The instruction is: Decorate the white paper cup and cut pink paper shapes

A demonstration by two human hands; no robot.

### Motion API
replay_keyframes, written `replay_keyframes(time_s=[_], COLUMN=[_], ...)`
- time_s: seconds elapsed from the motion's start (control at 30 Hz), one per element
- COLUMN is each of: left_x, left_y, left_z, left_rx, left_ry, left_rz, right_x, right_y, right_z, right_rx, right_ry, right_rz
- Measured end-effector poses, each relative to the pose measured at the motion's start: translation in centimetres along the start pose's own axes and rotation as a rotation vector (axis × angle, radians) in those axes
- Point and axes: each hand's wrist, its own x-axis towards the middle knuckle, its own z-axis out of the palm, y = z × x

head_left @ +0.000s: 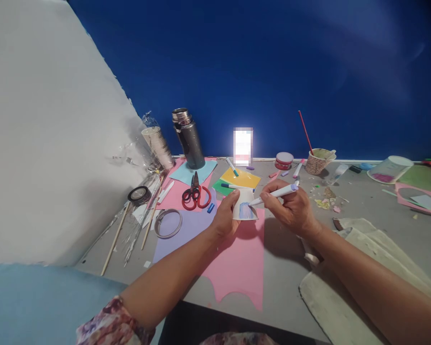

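My left hand (225, 216) is closed around the side of an upturned white paper cup (244, 205) that has a patch of blue and purple colouring on its wall. My right hand (290, 206) grips a pale purple marker (275, 194), its tip touching the coloured patch on the cup. Both hands hover over a pink sheet of paper (239, 261) with a scalloped near edge, lying on the grey table (283, 268).
Red-handled scissors (196, 194), tape rolls (168, 223), wooden sticks (115, 238), a metal flask (188, 138), stacked cups in plastic wrap (158, 143), coloured papers (240, 178), loose markers (232, 166), a lit phone (243, 146), a patterned cup with a red stick (318, 160), a cloth (359, 268).
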Motion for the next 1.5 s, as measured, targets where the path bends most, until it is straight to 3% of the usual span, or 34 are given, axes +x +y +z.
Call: replay_keyframes(time_s=[0.57, 0.73, 0.87, 1.0, 1.5], left_x=[0.0, 0.0, 0.0, 0.0, 0.2], left_y=[-0.2, 0.2, 0.7, 0.8, 0.8], left_z=[0.0, -0.2, -0.4, -0.5, -1.0], left_rx=[-0.008, -0.038, -0.092, -0.114, -0.112], left_ry=[-0.014, 0.006, -0.072, -0.097, -0.109], left_rz=[0.033, -0.074, -0.168, -0.223, -0.200], right_x=[0.1, 0.4, 0.4, 0.3, 0.2], right_y=[0.0, 0.4, 0.8, 0.8, 1.1], right_z=[0.0, -0.7, -0.7, -0.6, -0.8], right_rx=[0.019, 0.117, 0.219, 0.254, 0.277], right_ry=[0.020, 0.119, 0.134, 0.105, 0.066], right_rz=[-0.027, 0.169, 0.288, 0.290, 0.257])
